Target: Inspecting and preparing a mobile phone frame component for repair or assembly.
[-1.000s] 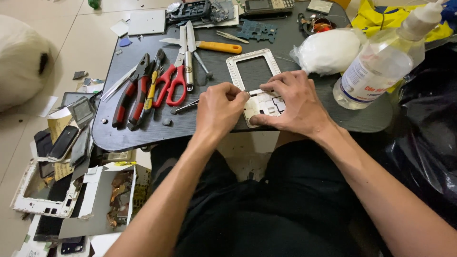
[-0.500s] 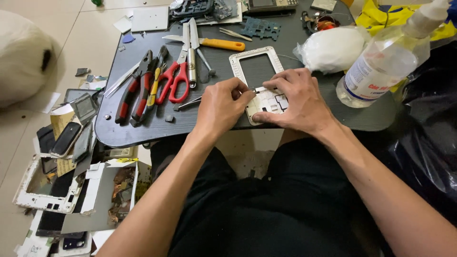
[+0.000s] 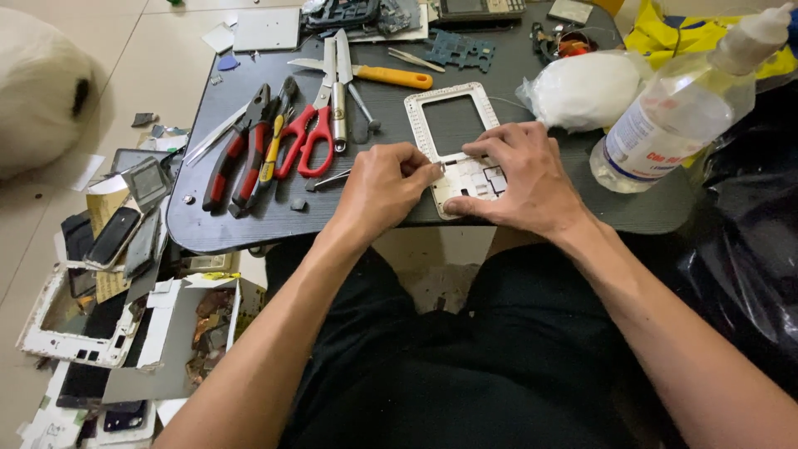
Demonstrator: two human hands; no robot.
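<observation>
Two hands at work on one white frame (image 3: 418,125), flat at the near edge of the table (image 3: 249,224), roughly mid-width.

Pinching narrow with the left fingers (image 3: 428,170) right at the frame's left edge, maybe around a thin pick; too small to tell. Pressing down with the right fingers (image 3: 490,141), spread fairly wide over the frame's near half, thumb tucked at the near corner. Left hand (image 3: 386,187) curled, knuckles up; right hand (image 3: 519,175) flattened, holding the piece steady.

Judging by the far half: window empty, dark tabletop showing through, so display seemingly out already. Judging by the near half: small pale parts visible between the fingers, so probably mid-way, with more to pry or lift there.

Further out, to the left: red scissors (image 3: 312,137), pliers (image 3: 233,154) and tweezers (image 3: 212,137) lying side by side, untouched. Far of the frame: screwdriver (image 3: 391,76) and a loose green board (image 3: 461,50). To the right: white bag (image 3: 586,90), then a clear bottle (image 3: 665,125), tilted, near the right hand but apart from it. On the floor at far left: scrap phones (image 3: 108,233) and stripped shells in a heap.
</observation>
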